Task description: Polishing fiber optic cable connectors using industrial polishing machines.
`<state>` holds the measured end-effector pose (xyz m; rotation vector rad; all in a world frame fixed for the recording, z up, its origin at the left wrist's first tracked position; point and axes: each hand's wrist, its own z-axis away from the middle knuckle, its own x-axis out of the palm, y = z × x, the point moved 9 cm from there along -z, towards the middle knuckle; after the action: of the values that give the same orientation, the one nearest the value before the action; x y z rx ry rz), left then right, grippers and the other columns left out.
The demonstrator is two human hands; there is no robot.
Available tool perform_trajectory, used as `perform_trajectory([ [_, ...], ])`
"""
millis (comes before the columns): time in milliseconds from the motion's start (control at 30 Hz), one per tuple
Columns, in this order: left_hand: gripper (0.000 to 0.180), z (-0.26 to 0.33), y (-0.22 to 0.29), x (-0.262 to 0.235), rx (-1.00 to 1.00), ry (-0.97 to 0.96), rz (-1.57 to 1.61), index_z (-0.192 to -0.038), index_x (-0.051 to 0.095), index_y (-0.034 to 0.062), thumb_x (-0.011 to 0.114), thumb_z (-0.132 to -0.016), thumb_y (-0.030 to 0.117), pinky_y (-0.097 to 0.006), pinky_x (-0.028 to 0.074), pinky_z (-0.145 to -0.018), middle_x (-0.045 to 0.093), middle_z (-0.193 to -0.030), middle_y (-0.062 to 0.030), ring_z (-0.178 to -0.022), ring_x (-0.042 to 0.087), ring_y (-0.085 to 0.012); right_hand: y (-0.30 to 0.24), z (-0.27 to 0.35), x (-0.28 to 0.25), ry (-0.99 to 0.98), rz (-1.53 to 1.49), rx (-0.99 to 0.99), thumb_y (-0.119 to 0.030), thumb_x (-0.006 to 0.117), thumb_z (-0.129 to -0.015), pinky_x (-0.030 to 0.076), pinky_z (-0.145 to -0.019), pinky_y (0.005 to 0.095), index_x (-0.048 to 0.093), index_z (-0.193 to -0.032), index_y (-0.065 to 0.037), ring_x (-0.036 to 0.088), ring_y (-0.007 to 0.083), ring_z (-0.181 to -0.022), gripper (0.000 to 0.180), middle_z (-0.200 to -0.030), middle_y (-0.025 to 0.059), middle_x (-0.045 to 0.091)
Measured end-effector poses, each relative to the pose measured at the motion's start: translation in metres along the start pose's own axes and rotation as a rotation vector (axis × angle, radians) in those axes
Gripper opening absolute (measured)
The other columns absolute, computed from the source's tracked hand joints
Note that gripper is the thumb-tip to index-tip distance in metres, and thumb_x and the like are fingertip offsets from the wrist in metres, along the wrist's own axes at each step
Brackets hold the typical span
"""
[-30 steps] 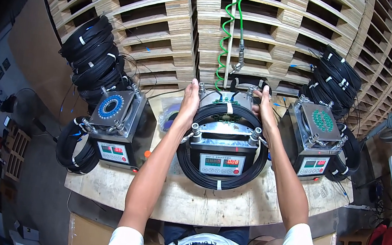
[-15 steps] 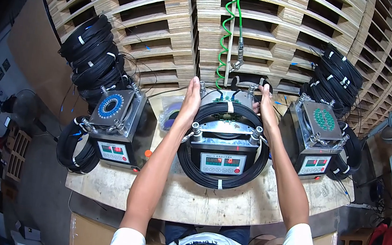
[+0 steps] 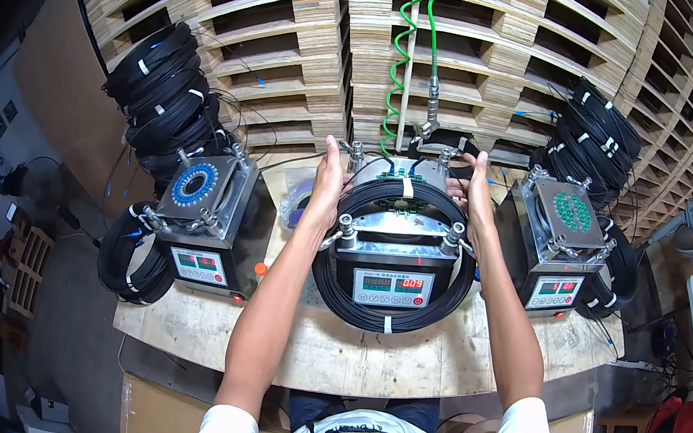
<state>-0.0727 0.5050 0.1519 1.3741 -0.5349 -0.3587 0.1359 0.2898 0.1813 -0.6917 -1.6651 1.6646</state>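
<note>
At the middle of the pale wooden tabletop (image 3: 388,373), a round, ribbed black cable coil (image 3: 389,324) rings a boxy steel-and-black machine (image 3: 392,288), between your left grip (image 3: 329,187) and right grip (image 3: 480,203): both uncurled, contact unclear. Rough wooden pallets (image 3: 512,31) crowd behind; similar steel boxes (image 3: 199,233) flank both sides. Bare wood lies toward your near edge.

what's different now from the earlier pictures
The left hand moved slightly left and the right hand slightly right, so they stand wider apart. Whether either let go of the black cable coil is hard to tell. The hanging metal nozzle swung a little right. The coil stayed around the middle machine, with the two side machines in place.
</note>
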Motion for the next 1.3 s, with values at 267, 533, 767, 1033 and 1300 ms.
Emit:
perform_trajectory([
  [267,0.100,0.001,-0.001,0.008,-0.015,-0.058,-0.047,-0.161,0.017,0.0105,0.037,-0.092,0.081,-0.032,0.052,-0.077,0.061,-0.104,-0.0162,-0.086,0.060,-0.0191,0.005,-0.003,0.001,0.002,0.092,0.009,-0.082,0.029,-0.093,0.039,-0.056,0.0228,0.040,-0.153,-0.014,0.048,0.0073,-0.061,0.091,-0.084,0.0048,0.058],
  [533,0.085,0.028,0.025,0.004,0.036,0.076,0.042,-0.153,0.026,0.0073,0.036,-0.099,0.072,-0.037,0.053,-0.079,0.056,-0.126,-0.0193,-0.101,0.061,-0.0235,-0.009,0.009,-0.003,0.042,-0.022,-0.027,-0.080,0.030,-0.094,0.045,-0.059,0.0191,0.030,-0.157,-0.017,0.055,0.0094,-0.065,0.090,-0.112,0.0170,0.063],
  [767,0.083,0.023,0.020,0.005,0.029,0.051,-0.005,-0.154,0.026,0.0090,0.034,-0.099,0.071,-0.038,0.052,-0.080,0.053,-0.128,-0.0161,-0.103,0.059,-0.0193,-0.005,0.003,-0.004,0.088,0.048,-0.055,-0.079,0.028,-0.095,0.045,-0.060,0.0231,0.034,-0.155,-0.016,0.057,0.0127,-0.070,0.087,-0.103,0.0148,0.060],
  [1033,0.079,0.019,0.015,-0.001,0.031,0.092,-0.037,-0.151,0.032,0.0087,0.034,-0.100,0.069,-0.035,0.050,-0.074,0.055,-0.113,-0.0139,-0.094,0.056,-0.0183,-0.008,0.007,0.003,0.032,0.141,-0.057,-0.078,0.029,-0.095,0.045,-0.061,0.0253,0.040,-0.152,-0.014,0.052,0.0118,-0.064,0.086,-0.095,0.0097,0.058],
  [1300,0.076,0.024,0.021,0.000,0.074,0.103,0.039,-0.151,0.033,0.0104,0.037,-0.101,0.067,-0.037,0.051,-0.079,0.059,-0.105,-0.0171,-0.082,0.060,-0.0210,-0.003,0.004,-0.005,0.108,-0.066,-0.074,-0.074,0.030,-0.099,0.046,-0.061,0.0214,0.035,-0.154,-0.015,0.055,0.0118,-0.065,0.081,-0.104,0.0158,0.064],
])
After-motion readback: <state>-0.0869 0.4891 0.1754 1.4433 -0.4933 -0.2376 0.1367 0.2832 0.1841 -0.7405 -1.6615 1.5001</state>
